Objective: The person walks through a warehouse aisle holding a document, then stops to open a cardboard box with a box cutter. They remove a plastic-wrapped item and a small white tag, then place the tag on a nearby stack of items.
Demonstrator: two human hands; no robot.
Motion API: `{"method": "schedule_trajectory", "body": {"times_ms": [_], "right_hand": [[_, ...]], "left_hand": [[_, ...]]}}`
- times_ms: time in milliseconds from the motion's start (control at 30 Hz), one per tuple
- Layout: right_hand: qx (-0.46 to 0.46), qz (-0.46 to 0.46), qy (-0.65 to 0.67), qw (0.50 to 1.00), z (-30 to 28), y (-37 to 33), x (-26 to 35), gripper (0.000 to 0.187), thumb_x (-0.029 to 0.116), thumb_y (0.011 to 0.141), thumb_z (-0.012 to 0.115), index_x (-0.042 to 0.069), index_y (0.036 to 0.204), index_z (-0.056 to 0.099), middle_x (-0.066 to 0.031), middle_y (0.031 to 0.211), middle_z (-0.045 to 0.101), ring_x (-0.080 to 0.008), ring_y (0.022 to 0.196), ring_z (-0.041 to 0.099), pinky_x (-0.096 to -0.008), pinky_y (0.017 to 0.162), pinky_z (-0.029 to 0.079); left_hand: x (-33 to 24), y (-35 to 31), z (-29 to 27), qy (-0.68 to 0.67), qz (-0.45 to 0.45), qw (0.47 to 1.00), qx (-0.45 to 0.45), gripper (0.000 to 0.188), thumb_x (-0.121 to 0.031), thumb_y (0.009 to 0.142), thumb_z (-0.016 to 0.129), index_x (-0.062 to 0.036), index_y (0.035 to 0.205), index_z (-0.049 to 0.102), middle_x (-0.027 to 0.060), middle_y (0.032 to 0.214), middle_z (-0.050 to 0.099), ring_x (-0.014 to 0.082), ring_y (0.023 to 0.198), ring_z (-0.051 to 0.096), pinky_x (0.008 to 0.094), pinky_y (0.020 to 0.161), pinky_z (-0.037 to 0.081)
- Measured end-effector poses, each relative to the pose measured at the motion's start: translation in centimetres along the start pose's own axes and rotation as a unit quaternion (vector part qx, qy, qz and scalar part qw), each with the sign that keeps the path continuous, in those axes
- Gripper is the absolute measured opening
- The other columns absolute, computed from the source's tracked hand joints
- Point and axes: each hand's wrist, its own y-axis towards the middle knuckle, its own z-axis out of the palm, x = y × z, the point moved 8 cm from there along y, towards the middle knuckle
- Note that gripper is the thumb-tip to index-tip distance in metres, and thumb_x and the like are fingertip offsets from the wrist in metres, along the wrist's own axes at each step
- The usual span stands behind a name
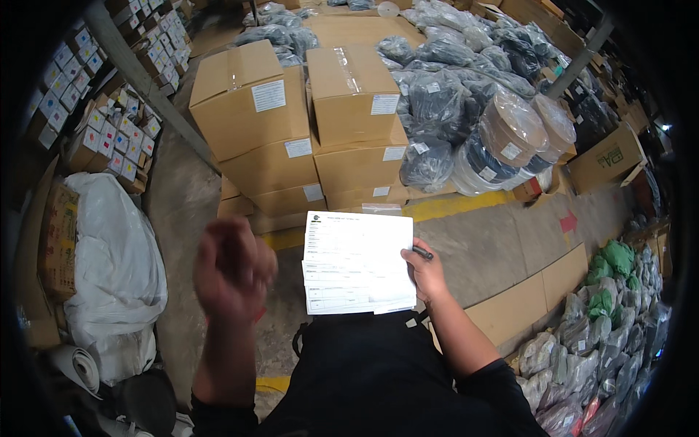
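Note:
My right hand (424,275) grips a stack of white printed forms (357,255) by their right edge. A dark pen (422,253) is also in that hand, its end showing above the fingers. The sheets lie slightly staggered, with several lower edges peeking out, and are in front of my body. To the left of them my left hand (234,268) is raised and apart from the paper. Motion smears its fingers, so I cannot make out whether they hold anything. Beyond the forms stand stacked cardboard boxes (353,95) with white labels.
Bagged dark goods (444,95) and wrapped coils (513,127) lie at the back right. More plastic-wrapped bundles (582,357) cover the lower right, beside flat cardboard (510,298). A white-wrapped bulk (109,262) stands at left, near a grey post (138,69) and small labelled boxes (120,138).

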Motion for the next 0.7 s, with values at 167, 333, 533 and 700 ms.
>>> {"method": "schedule_trajectory", "body": {"times_ms": [167, 333, 533, 700], "right_hand": [[0.002, -0.008, -0.001, 1.0, 0.9, 0.0, 0.2, 0.03, -0.003, 0.089, 0.056, -0.005, 0.119, 0.056, -0.0121, 0.106, 0.064, -0.0198, 0.098, 0.062, -0.031, 0.091, 0.049], [0.022, -0.007, -0.004, 1.0, 1.7, 0.2, 0.7, 0.031, -0.004, 0.089, 0.057, -0.005, 0.12, 0.055, -0.0125, 0.107, 0.064, -0.0198, 0.098, 0.063, -0.0309, 0.09, 0.05], [0.015, -0.006, -0.008, 1.0, 1.2, 0.1, 0.6, 0.03, -0.003, 0.089, 0.057, -0.005, 0.119, 0.055, -0.0121, 0.107, 0.063, -0.0196, 0.098, 0.063, -0.0309, 0.09, 0.05], [0.018, -0.013, -0.008, 1.0, 1.2, 0.2, 0.8, 0.03, -0.004, 0.089, 0.057, -0.005, 0.119, 0.055, -0.0118, 0.107, 0.063, -0.0194, 0.097, 0.063, -0.0303, 0.089, 0.05]], "left_hand": [[-3.9, -1.4, 15.8, -0.011, -0.026, 0.953, 0.302, 0.052, -0.05, 0.103, 0.037, -0.0043, 0.114, 0.059, 0.0015, 0.05, 0.045, 0.0115, 0.038, 0.036, 0.0318, 0.039, 0.031], [-4.3, -0.7, 18.9, -0.087, -0.035, 0.952, 0.292, 0.047, -0.049, 0.102, 0.04, -0.007, 0.112, 0.061, 0.0012, 0.05, 0.044, 0.0111, 0.038, 0.036, 0.0311, 0.038, 0.03], [-4.8, 0.0, 19.1, -0.111, -0.041, 0.951, 0.286, 0.042, -0.047, 0.101, 0.043, -0.0102, 0.109, 0.063, 0.0008, 0.051, 0.044, 0.0106, 0.038, 0.035, 0.0302, 0.038, 0.029], [-5.3, 0.4, 19.1, -0.115, -0.041, 0.952, 0.281, 0.038, -0.045, 0.101, 0.046, -0.0129, 0.107, 0.065, 0.0005, 0.051, 0.044, 0.0101, 0.037, 0.035, 0.0294, 0.038, 0.027]]}}
